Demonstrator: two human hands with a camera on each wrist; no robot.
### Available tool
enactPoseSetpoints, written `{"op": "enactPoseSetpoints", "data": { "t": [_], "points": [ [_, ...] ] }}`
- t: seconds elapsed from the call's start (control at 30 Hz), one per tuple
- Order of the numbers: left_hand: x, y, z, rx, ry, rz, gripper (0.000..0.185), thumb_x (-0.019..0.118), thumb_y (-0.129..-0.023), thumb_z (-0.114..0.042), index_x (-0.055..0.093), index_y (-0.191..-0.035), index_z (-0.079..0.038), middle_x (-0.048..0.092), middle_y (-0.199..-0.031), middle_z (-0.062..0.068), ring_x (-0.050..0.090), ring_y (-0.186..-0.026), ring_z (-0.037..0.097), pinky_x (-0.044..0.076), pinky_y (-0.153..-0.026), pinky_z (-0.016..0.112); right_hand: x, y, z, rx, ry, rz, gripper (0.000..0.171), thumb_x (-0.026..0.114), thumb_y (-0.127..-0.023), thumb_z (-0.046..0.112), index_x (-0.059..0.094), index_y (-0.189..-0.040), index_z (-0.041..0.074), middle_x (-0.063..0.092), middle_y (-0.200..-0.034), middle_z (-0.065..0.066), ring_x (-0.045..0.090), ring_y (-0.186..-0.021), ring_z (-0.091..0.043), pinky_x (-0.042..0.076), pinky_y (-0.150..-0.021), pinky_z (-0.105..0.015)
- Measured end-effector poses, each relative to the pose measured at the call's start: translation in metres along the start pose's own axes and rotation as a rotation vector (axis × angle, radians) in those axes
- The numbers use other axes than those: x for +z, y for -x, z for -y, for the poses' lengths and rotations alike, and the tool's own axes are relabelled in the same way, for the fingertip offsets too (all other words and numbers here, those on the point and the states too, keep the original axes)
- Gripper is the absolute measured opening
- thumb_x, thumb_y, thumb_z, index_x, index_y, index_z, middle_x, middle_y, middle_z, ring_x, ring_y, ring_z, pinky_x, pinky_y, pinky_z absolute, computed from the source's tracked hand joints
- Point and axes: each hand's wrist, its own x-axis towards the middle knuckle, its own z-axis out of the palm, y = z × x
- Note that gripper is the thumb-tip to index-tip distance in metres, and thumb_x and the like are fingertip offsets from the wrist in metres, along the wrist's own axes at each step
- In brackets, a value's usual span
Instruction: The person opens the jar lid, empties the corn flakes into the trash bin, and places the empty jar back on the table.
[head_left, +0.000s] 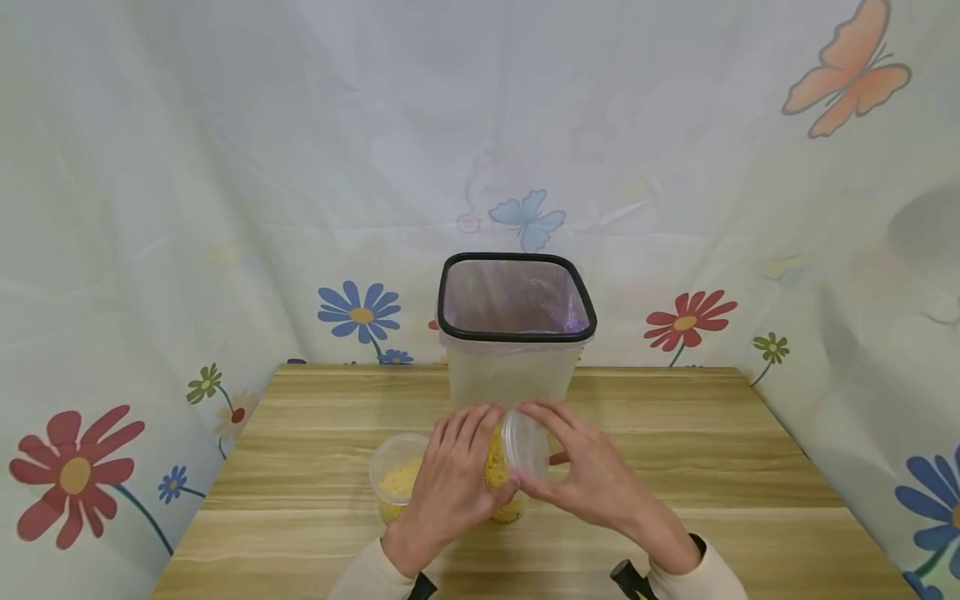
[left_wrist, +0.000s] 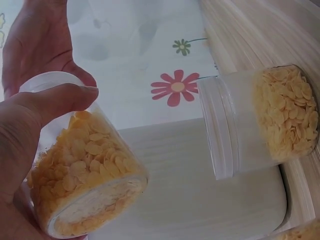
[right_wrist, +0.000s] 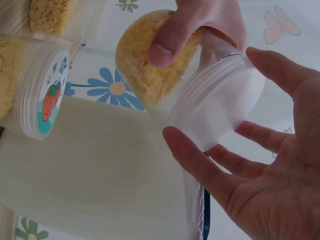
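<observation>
My left hand (head_left: 450, 492) grips a clear plastic jar (head_left: 495, 462) of yellow flakes, tilted over, with its thumb across the side in the left wrist view. The fingers and thumb of my right hand (head_left: 592, 475) hold the rim of its translucent lid (right_wrist: 225, 100), which sits on the jar's mouth. Just left of my left hand stands a second jar (head_left: 393, 479) of flakes. The right wrist view shows two other jars, the nearer one (right_wrist: 30, 90) bearing a strawberry picture on its lid. My left hand hides part of the held jar in the head view.
Behind the hands stands a pale bin (head_left: 510, 379) with a black rim and a clear bag liner. Everything is on a wood-grain table (head_left: 675, 433). A flowered cloth (head_left: 360, 167) hangs around the back and sides.
</observation>
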Motion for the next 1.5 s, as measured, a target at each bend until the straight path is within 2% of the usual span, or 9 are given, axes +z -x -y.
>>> {"op": "enactPoseSetpoints", "data": {
  "t": [0.33,0.6,0.8,0.93,1.07,1.17,1.27,1.4,1.5],
  "points": [
    [-0.003,-0.001,0.0,0.008,0.002,0.003,0.1,0.088,-0.06,-0.055,0.046,-0.14,-0.012,0.056,-0.133,0.002,0.056,-0.117,0.022,0.048,-0.099,0.041,-0.005,-0.002,-0.007,-0.188,0.058,0.008,0.076,0.087,-0.073,0.025,0.05,-0.139,0.018,0.048,-0.144,-0.009,0.059,-0.115,-0.025,0.058,-0.073,-0.024],
    [-0.004,-0.002,0.001,0.006,0.011,-0.003,0.102,0.09,-0.058,-0.051,0.045,-0.14,-0.012,0.056,-0.133,0.002,0.056,-0.117,0.022,0.049,-0.099,0.04,-0.007,-0.005,-0.013,-0.401,0.162,-0.006,0.084,0.091,-0.065,0.013,0.05,-0.138,0.017,0.047,-0.145,-0.009,0.055,-0.125,-0.027,0.058,-0.086,-0.043],
    [-0.004,-0.001,0.001,0.003,0.032,-0.021,0.103,0.091,-0.056,-0.051,0.047,-0.139,-0.011,0.057,-0.131,0.003,0.057,-0.116,0.022,0.049,-0.099,0.041,-0.007,-0.004,-0.015,-0.412,0.159,0.027,0.085,0.09,-0.067,0.013,0.048,-0.141,0.019,0.043,-0.15,-0.007,0.045,-0.137,-0.025,0.055,-0.095,-0.044],
    [-0.004,-0.001,0.001,-0.006,0.068,-0.013,0.104,0.092,-0.056,-0.05,0.046,-0.14,-0.011,0.057,-0.132,0.002,0.056,-0.117,0.022,0.048,-0.101,0.041,-0.007,-0.002,-0.014,-0.403,0.17,0.049,0.088,0.087,-0.072,0.031,0.043,-0.146,0.018,0.034,-0.158,-0.009,0.038,-0.143,-0.026,0.051,-0.1,-0.048],
    [-0.003,-0.001,0.001,-0.002,0.076,-0.009,0.102,0.091,-0.058,-0.051,0.046,-0.14,-0.011,0.056,-0.132,0.002,0.056,-0.117,0.021,0.048,-0.101,0.041,-0.007,0.0,-0.006,-0.315,0.172,0.024,0.09,0.079,-0.077,0.048,0.037,-0.151,0.019,0.023,-0.163,-0.007,0.04,-0.142,-0.03,0.05,-0.099,-0.052],
    [-0.002,-0.001,0.0,0.006,0.055,-0.013,0.094,0.087,-0.064,-0.051,0.047,-0.139,-0.011,0.057,-0.131,0.003,0.056,-0.117,0.021,0.048,-0.1,0.04,-0.008,0.002,0.004,-0.177,0.178,-0.042,0.087,0.075,-0.081,0.049,0.034,-0.153,0.024,0.027,-0.162,-0.005,0.048,-0.136,-0.032,0.051,-0.096,-0.053],
    [-0.001,-0.002,0.0,0.012,0.038,-0.02,0.092,0.086,-0.064,-0.05,0.048,-0.138,-0.011,0.057,-0.131,0.003,0.056,-0.116,0.022,0.048,-0.099,0.04,-0.008,0.003,0.014,-0.026,0.197,-0.084,0.082,0.071,-0.083,0.05,0.033,-0.153,0.029,0.035,-0.158,-0.006,0.053,-0.13,-0.036,0.051,-0.094,-0.056],
    [-0.001,-0.001,-0.001,0.011,0.032,-0.013,0.099,0.09,-0.058,-0.05,0.047,-0.138,-0.011,0.056,-0.131,0.002,0.056,-0.116,0.021,0.048,-0.099,0.04,-0.004,0.001,0.02,0.137,0.237,-0.065,0.076,0.063,-0.087,0.058,0.036,-0.151,0.03,0.045,-0.152,-0.009,0.059,-0.122,-0.04,0.051,-0.09,-0.059],
    [0.0,-0.001,-0.002,0.012,0.024,0.001,0.1,0.09,-0.058,-0.05,0.046,-0.139,-0.012,0.055,-0.132,0.001,0.055,-0.117,0.021,0.047,-0.099,0.04,0.0,-0.002,0.02,0.223,0.279,-0.036,0.074,0.057,-0.087,0.065,0.041,-0.149,0.027,0.051,-0.147,-0.01,0.063,-0.114,-0.04,0.052,-0.087,-0.059]
  ]
}}
